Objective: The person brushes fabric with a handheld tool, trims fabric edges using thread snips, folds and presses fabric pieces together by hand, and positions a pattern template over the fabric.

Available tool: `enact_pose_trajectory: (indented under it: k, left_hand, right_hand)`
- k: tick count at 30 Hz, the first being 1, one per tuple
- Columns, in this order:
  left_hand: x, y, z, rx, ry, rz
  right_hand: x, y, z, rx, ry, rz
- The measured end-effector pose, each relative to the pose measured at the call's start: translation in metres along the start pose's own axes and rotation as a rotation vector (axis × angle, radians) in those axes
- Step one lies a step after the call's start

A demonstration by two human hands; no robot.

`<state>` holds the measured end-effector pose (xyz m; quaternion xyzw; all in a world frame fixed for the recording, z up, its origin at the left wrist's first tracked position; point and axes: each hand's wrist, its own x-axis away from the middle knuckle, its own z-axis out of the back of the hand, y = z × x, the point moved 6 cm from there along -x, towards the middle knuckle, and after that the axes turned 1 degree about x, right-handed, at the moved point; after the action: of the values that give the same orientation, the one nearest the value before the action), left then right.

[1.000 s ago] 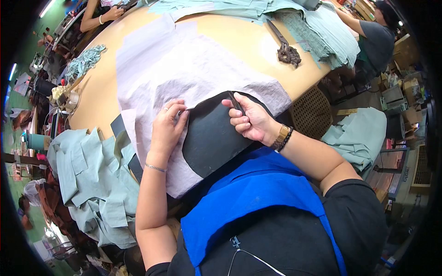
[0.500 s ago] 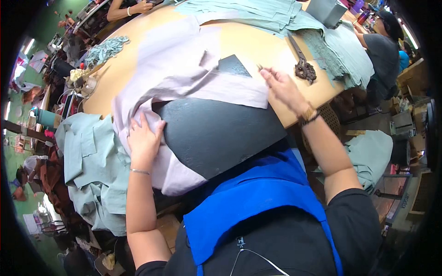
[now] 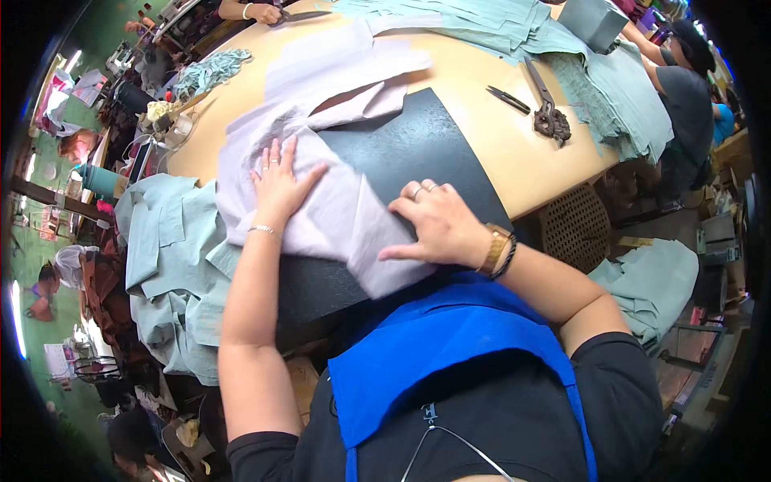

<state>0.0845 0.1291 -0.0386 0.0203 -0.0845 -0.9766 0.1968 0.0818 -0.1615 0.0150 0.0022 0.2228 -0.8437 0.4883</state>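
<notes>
"Head view, with the black board [image 3: 434,145] as our landmark: what's to its left?"

"Pale green cloth [image 3: 173,265], in loose folds."

"And the left hand [image 3: 279,183]?"

"At the board's left side, on the lilac cloth [image 3: 345,217], fingers spread wide and pinching nothing that I can see."

"Where does that cloth lie?"

"Across the middle of the board, one corner down at its near edge, the rest rumpled beyond it to the left. That's a change: half a second ago the middle of the board is bare, with a strip of cloth running along its far side. Now it's the far right part that shows."

"The right hand [image 3: 440,223]?"

"Over the right part of the board, at the cloth's edge. Thumb and fingers stand well apart, and I see nothing held. Whether the fingertips press the cloth, I can't tell."

"So the small dark tool [image 3: 508,100] is out of it?"

"Yes, it lies on the table [image 3: 522,177], right of the board's far corner, with the large scissors [image 3: 549,108] just beside it, farther right."

"What does that mean for the work?"

"I'd judge that both hands are free for handling the cloth, with no tool in the way."
</notes>
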Motion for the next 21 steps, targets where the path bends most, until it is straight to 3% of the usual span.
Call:
enact_pose_trajectory:
  k: [4,6,7,9,10,11,12,14,17,18,21]
  left_hand:
    - [-0.003,0.001,-0.005,0.144,0.136,0.107]
    - [0.012,-0.002,-0.004,0.129,0.022,-0.066]
    - [0.025,-0.002,-0.003,0.121,-0.041,-0.153]
    - [0.065,0.012,0.014,-0.015,-0.143,-0.107]
    - [0.086,0.02,0.023,-0.05,-0.183,-0.097]
    - [0.103,0.029,0.032,-0.085,-0.222,-0.089]
    - [0.115,0.036,0.038,-0.097,-0.302,-0.059]
    - [0.131,0.049,0.043,-0.116,-0.453,0.005]
    - [0.116,0.094,0.047,-0.204,-0.239,-0.279]
    - [0.107,0.107,0.043,-0.079,0.01,-0.516]
    - [0.064,0.135,0.02,0.255,-0.108,-0.721]
  right_hand:
    - [-0.003,0.025,-0.011,0.058,-0.029,-0.069]
    - [-0.003,0.061,0.001,-0.013,0.137,0.012]
    - [-0.006,0.082,0.011,-0.149,0.061,-0.098]
    - [-0.012,0.113,0.039,-0.282,-0.144,-0.254]
    - [-0.016,0.126,0.056,-0.225,0.005,-0.037]
    - [-0.02,0.141,0.065,-0.245,-0.102,-0.227]
    - [-0.018,0.141,0.076,-0.644,-0.307,-0.519]
    - [-0.031,0.143,0.099,-0.36,-0.195,-0.319]
    - [-0.043,0.143,0.11,-0.264,-0.21,-0.205]
    - [-0.046,0.139,0.115,-0.24,-0.211,-0.185]
    - [-0.052,0.133,0.136,-0.031,-0.302,-0.251]
